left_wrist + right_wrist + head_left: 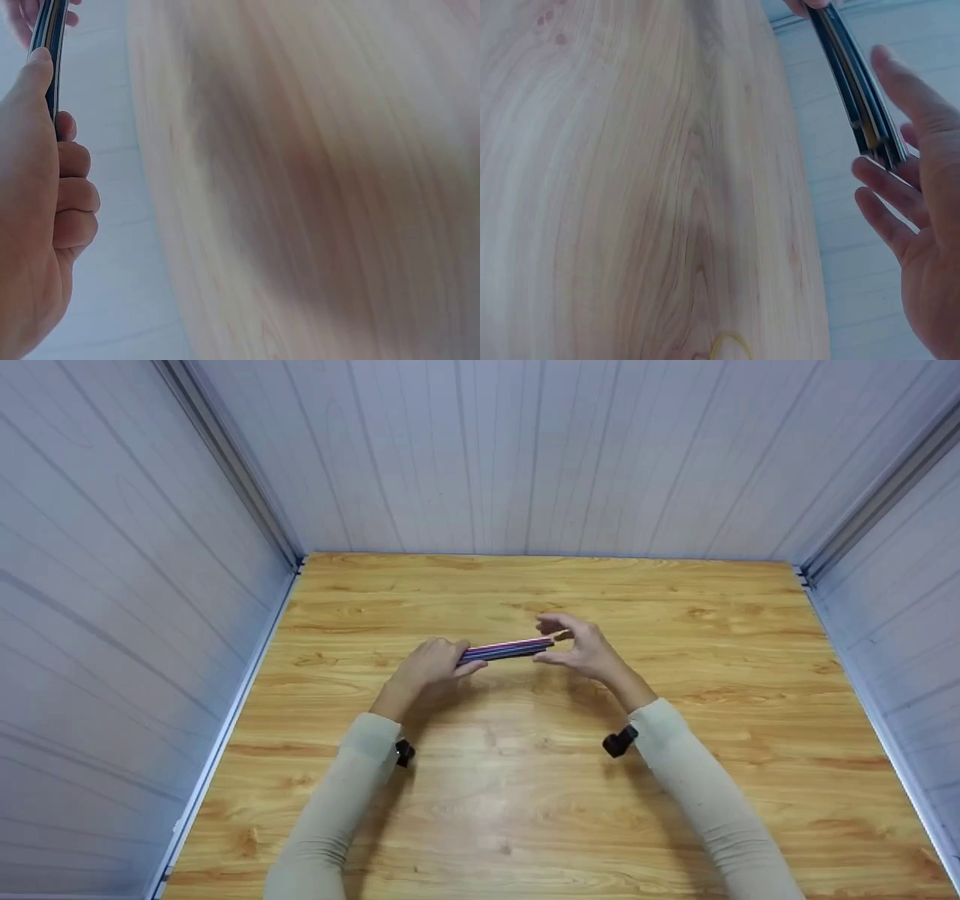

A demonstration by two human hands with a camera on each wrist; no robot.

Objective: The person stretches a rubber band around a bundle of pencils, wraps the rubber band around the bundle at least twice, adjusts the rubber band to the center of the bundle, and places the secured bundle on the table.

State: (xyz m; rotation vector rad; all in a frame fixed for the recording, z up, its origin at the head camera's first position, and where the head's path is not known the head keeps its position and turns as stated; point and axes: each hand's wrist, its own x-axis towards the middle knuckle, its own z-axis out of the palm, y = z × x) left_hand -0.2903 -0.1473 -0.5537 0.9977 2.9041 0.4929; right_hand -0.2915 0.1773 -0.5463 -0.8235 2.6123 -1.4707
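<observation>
My left hand grips one end of a bundle of slim pencil-like sticks, held above the wooden table. In the left wrist view the fingers curl round the dark sticks and the thumb lies along them. In the right wrist view the sticks look mostly dark, one yellowish, and their ends are uneven. My right hand is around the free end with its thumb and fingers spread apart. Some fingertips are close to the stick ends; whether they touch cannot be told.
The wood-grain table has pale panel walls at the back and both sides. A thin yellow loop shows at the bottom of the right wrist view. Small black cameras sit at both wrists.
</observation>
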